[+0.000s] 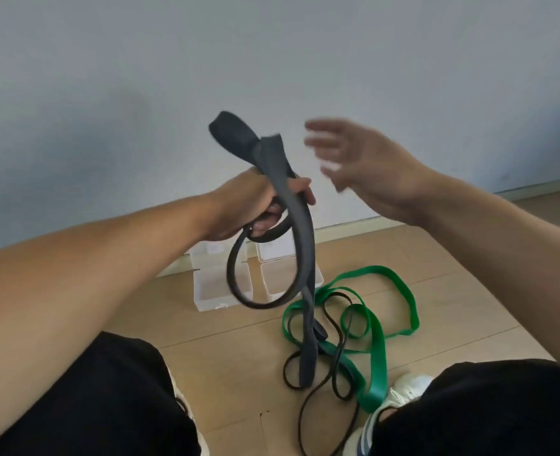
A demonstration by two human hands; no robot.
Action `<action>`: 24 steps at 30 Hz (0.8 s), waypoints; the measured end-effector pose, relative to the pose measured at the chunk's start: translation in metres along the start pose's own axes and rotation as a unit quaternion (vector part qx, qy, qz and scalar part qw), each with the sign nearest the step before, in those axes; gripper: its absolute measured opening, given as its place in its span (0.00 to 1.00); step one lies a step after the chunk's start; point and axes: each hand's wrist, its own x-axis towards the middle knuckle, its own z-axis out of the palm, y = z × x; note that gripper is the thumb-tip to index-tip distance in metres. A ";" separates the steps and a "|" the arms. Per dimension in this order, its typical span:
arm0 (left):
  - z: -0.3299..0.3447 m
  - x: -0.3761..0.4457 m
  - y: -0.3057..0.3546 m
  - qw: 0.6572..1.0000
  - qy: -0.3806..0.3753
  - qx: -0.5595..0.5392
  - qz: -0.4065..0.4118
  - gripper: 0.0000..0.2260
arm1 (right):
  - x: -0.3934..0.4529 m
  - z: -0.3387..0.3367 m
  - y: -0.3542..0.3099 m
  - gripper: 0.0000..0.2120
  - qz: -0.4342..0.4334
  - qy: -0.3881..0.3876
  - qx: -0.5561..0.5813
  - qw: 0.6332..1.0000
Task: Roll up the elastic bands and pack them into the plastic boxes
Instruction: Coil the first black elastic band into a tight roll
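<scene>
A: Green band (375, 343) and thin black loops lie on the floor (226, 357) at 5 o'clock, boxes (221, 284) at 12.

B: Left hand (255, 209) clamps grey band (300, 258); right hand (364, 162) is spread, empty, blurred. I'd catch the hanging tail and wind tight.

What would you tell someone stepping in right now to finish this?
Left hand grips the dark grey band, which hangs down in loops, not yet rolled. Right hand is open and blurred, holding nothing. The green band and a thin black band lie tangled on the floor. Two clear plastic boxes stand by the wall; both look empty. Left: roll all three bands and box them.
</scene>
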 end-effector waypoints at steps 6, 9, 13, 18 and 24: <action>0.002 -0.004 0.019 0.985 0.008 -0.164 0.058 0.16 | -0.028 0.033 0.099 0.39 0.226 -0.215 -0.185 0.932; 0.005 -0.009 0.035 0.977 0.001 -0.190 0.093 0.14 | -0.037 0.062 0.110 0.22 0.251 -0.177 -0.180 0.934; 0.000 -0.006 0.033 0.988 0.133 -0.080 -0.025 0.13 | -0.030 0.044 0.095 0.11 0.260 -0.125 -0.091 0.953; -0.002 0.006 0.014 0.977 0.125 -0.161 -0.065 0.19 | -0.028 0.035 0.086 0.20 0.220 -0.100 -0.107 0.964; 0.004 0.004 0.009 0.985 0.050 -0.053 -0.156 0.11 | -0.029 0.048 0.094 0.08 0.251 -0.093 -0.083 0.960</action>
